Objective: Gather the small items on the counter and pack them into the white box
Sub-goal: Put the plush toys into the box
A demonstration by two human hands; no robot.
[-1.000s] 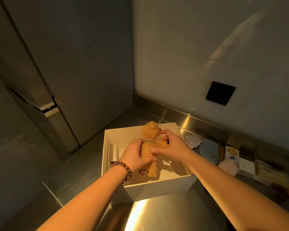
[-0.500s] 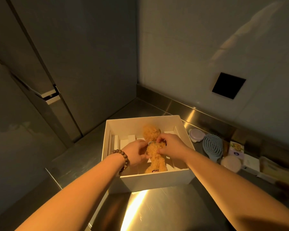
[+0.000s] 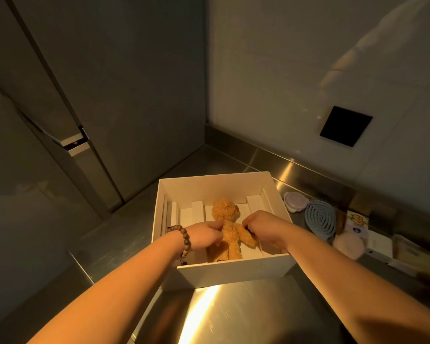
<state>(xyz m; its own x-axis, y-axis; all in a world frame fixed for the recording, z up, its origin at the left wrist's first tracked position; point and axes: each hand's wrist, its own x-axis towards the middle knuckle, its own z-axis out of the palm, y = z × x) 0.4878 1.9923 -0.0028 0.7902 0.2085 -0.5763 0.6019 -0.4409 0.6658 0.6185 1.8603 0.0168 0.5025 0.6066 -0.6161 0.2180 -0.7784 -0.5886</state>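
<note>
**Bear lying in the white box, both hands on it**

Nearest to me, low in the frame, my two forearms reach forward over the steel counter (image 3: 233, 316), a bright glare streak running up its middle. My left wrist carries a bead bracelet (image 3: 184, 240).

Just past the near wall of the white box (image 3: 233, 271), at frame centre, both hands are down inside. My left hand (image 3: 205, 235) has its fingers curled onto the side of the plush bear (image 3: 227, 232) at about shoulder height; my right hand (image 3: 265, 230) has its fingers curled in at the bear's other arm, though I cannot tell exactly how firm that grip is. The bear lies on its back on the box floor, head toward the far wall, between white cardboard dividers (image 3: 197, 207) standing along the inside.

Further off, at centre right of the frame beside the box, loose items wait on the counter: a small round lidded container (image 3: 294, 201), a blue oval hairbrush (image 3: 320, 217), a pale round puff (image 3: 348, 245), and small boxes (image 3: 356, 224). One carries a cartoon figure and a dark blue round logo; the lettering is too small for me to read.
</note>
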